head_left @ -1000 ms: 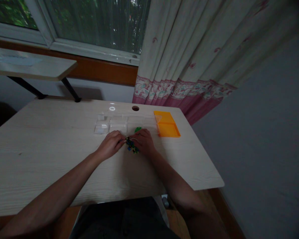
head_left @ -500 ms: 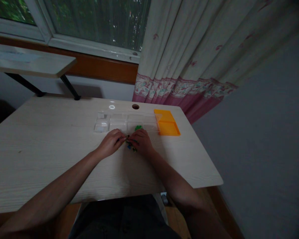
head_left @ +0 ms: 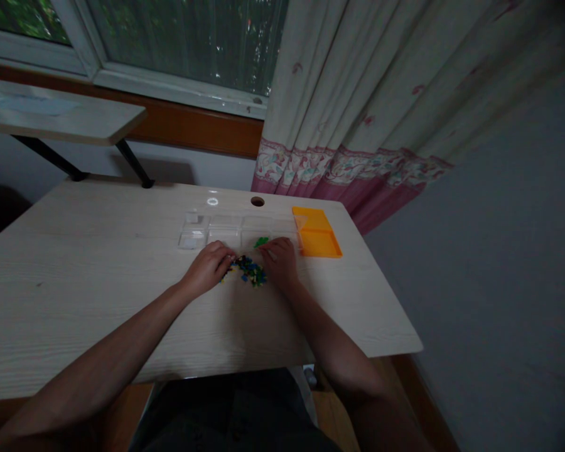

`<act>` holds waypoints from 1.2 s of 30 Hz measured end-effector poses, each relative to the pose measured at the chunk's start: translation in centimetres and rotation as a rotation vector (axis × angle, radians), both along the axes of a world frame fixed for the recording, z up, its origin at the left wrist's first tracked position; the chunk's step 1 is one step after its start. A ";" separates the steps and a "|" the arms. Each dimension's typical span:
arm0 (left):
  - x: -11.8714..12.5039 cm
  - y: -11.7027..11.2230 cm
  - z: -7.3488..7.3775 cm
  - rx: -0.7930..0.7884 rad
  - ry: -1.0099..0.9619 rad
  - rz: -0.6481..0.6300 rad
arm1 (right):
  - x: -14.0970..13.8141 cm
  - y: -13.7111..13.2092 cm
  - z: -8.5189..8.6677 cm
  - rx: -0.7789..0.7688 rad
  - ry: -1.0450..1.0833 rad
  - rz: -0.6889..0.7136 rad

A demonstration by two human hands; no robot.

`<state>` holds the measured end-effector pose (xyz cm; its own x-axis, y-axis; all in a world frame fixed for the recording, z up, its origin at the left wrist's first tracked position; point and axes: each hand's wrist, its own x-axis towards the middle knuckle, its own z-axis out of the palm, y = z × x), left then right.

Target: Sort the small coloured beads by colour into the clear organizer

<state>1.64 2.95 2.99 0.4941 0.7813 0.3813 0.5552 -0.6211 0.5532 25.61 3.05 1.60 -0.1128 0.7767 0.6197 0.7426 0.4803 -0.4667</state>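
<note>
On the table (head_left: 98, 263), mid-width, far half: loose pile of small coloured pieces (head_left: 250, 271), blue, green, yellow and dark mixed, lying flat on the wood.

Left hand (head_left: 209, 267) at the pile's 9 o'clock, palm down, fingers curled, tips touching the pile's edge. Can't tell if it's pinching a piece; too dim and small.

Right hand (head_left: 279, 262) at the pile's 3 o'clock, palm down, fingers reaching toward 11 o'clock, near the tray's front edge. Can't tell its grip either.

Clear compartment tray (head_left: 226, 230) at 12 o'clock from the pile, just beyond both hands. Green pieces (head_left: 262, 241) sit in one compartment right of its centre, just past the right fingertips.

Orange lid (head_left: 316, 235) at 3 o'clock from the tray, up against its end.

Cable hole (head_left: 257, 201) at 12 o'clock beyond the tray. Curtain (head_left: 358, 107) hangs behind the table's far right corner.
</note>
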 end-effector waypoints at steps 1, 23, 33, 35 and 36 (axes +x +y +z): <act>-0.1 0.0 0.0 0.001 0.000 0.003 | 0.4 0.2 0.0 -0.002 0.016 -0.067; 0.0 -0.5 0.2 0.023 0.129 -0.079 | 1.1 0.7 -0.5 -0.020 0.044 -0.164; 0.2 -0.3 -0.4 0.051 0.201 -0.089 | 0.8 0.5 -0.4 -0.012 0.062 -0.136; 0.2 -0.3 -0.4 0.059 0.215 -0.086 | 0.8 0.5 -0.3 -0.012 0.060 -0.134; 0.2 -0.4 -0.4 0.062 0.219 -0.085 | 0.7 0.5 -0.3 -0.011 0.058 -0.134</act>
<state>1.86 2.60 2.61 0.6333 0.7120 0.3033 0.6022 -0.6995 0.3848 26.35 3.50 1.29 0.0285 0.7890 0.6138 0.7712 0.3733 -0.5156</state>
